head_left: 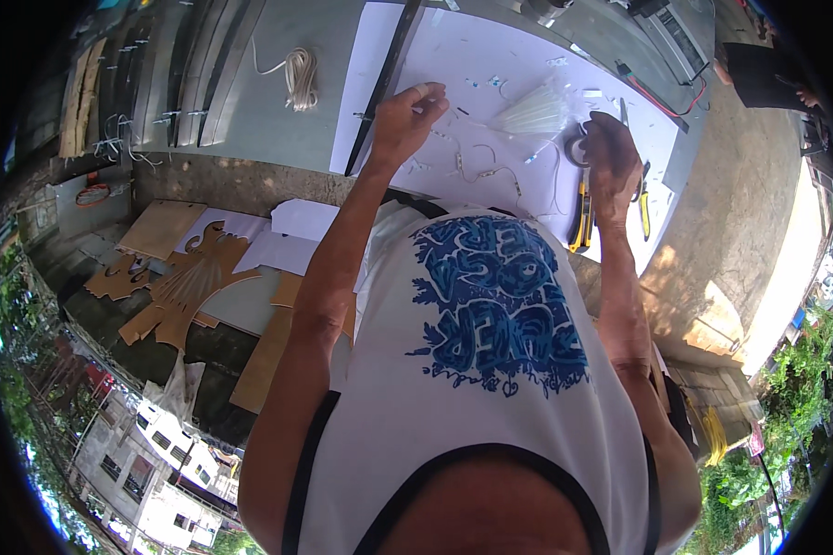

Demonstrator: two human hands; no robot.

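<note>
My left hand [404, 125] is above the white sheet [472, 46], next to a long black bar [372, 116]. Its fingers are curled in toward the thumb, with a pale band around one finger; whatever they pinch is too small to make out. Over the sheet's right part, my right hand [614, 166] has bent, closed fingers beside a dark tape roll [577, 151]; anything inside them is hidden. Between the hands lie a thin wire strand with small pale pieces [491, 173] and a fan of translucent strips [533, 111]. A yellow-and-black cutter [581, 220] lies under my right wrist.
Yellow-handled pliers [644, 215] lie right of my right hand. A coil of pale cord [301, 79] sits on the grey table [333, 55]. A metal-cased device [668, 42] with red and black leads stands far right. Another person [764, 79] is beyond. Cut brown boards [190, 277] lie lower left.
</note>
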